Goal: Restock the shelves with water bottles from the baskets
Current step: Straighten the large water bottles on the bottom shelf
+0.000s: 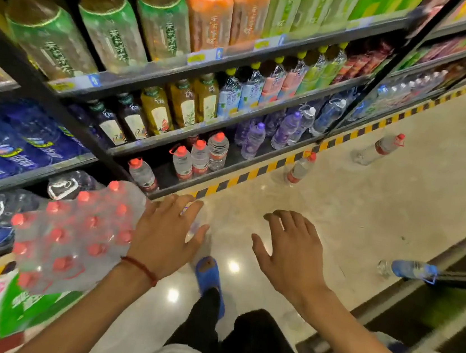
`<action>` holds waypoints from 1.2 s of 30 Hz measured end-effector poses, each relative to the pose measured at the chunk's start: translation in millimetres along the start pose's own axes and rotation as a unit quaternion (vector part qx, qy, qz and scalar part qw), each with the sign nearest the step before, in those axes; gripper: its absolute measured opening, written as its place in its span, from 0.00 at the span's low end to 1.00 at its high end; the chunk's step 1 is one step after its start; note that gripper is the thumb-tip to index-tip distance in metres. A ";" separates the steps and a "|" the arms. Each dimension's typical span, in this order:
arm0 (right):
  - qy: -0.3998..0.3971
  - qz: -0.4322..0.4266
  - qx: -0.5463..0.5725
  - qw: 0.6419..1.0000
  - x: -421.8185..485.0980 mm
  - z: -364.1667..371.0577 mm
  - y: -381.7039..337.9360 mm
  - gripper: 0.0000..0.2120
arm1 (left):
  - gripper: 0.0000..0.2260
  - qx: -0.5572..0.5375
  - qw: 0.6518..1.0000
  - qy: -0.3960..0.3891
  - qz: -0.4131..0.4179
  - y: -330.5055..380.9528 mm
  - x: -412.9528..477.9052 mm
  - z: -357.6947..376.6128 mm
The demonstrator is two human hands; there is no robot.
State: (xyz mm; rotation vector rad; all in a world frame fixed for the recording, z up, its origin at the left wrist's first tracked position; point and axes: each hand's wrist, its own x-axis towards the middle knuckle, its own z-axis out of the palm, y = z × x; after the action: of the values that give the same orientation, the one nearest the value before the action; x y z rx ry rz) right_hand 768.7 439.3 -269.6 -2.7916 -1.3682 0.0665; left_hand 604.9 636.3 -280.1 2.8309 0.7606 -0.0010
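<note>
My left hand [165, 235] hovers over the floor by the bottom shelf [226, 172], fingers spread. A blurred clear bottle [195, 221] shows between its thumb and fingers; I cannot tell whether they touch. My right hand [289, 256] is beside it, fingers spread and holding nothing. Several red-capped water bottles [199, 157] stand on the bottom shelf. A shrink-wrapped pack of red-capped bottles [72, 235] lies just left of my left hand.
Two red-capped bottles [300, 170] [379, 148] stand tilted on the floor along the yellow-black strip [255, 173]. A blue-labelled bottle [408, 269] lies by a dark low rack [459, 306] on the right. Cartons [13, 307] sit at lower left. My blue slipper [210, 279] is below my hands.
</note>
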 end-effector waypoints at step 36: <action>-0.181 -0.326 0.108 0.922 153.8 368.6 44.5 0.26 | 0.22 -0.012 0.957 -0.027 -0.289 -3.8 22.2 308.0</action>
State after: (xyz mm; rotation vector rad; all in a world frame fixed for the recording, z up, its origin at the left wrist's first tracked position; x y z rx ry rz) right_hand 878.6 537.3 -643.6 -2.0803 -2.1409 0.6883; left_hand 638.7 588.4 -583.3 2.4659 1.5254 -0.1574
